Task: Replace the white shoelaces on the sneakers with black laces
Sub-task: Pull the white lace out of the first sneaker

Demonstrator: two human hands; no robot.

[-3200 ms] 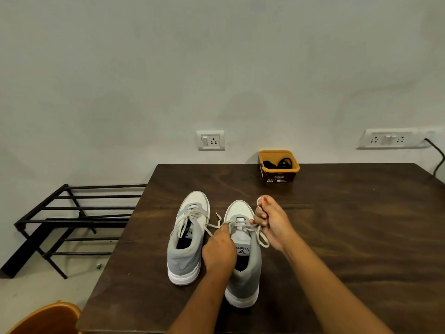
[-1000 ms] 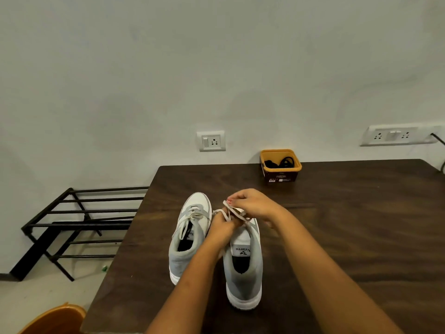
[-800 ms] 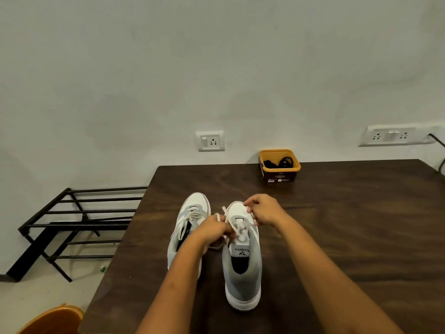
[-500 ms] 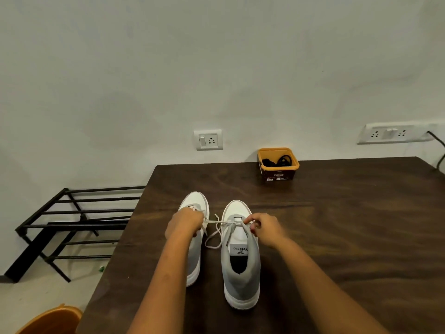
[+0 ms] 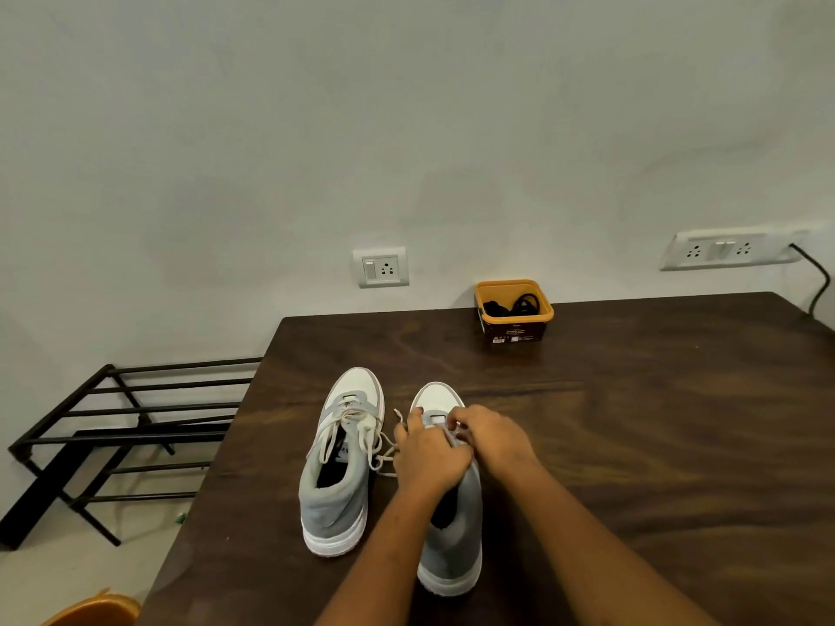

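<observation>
Head view: the white lace point(image 5: 398, 415) of the right-hand sneaker point(image 5: 452, 539) sits under both hands. The left hand point(image 5: 429, 454) and right hand point(image 5: 494, 440) are bunched together, fingers curled, pinching it near the toe eyelets. A sideways tug could drag the light shoe into the other sneaker point(image 5: 341, 472) or snag the lace tip in an eyelet. Black laces point(image 5: 513, 305) wait in the yellow tub point(image 5: 515, 329) at the table's point(image 5: 655, 422) far edge.

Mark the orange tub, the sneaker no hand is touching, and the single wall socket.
orange tub point(image 5: 515, 317): head view, front rim.
free sneaker point(image 5: 333, 503): head view, grey heel.
single wall socket point(image 5: 381, 267): head view, centre of the plate.
</observation>
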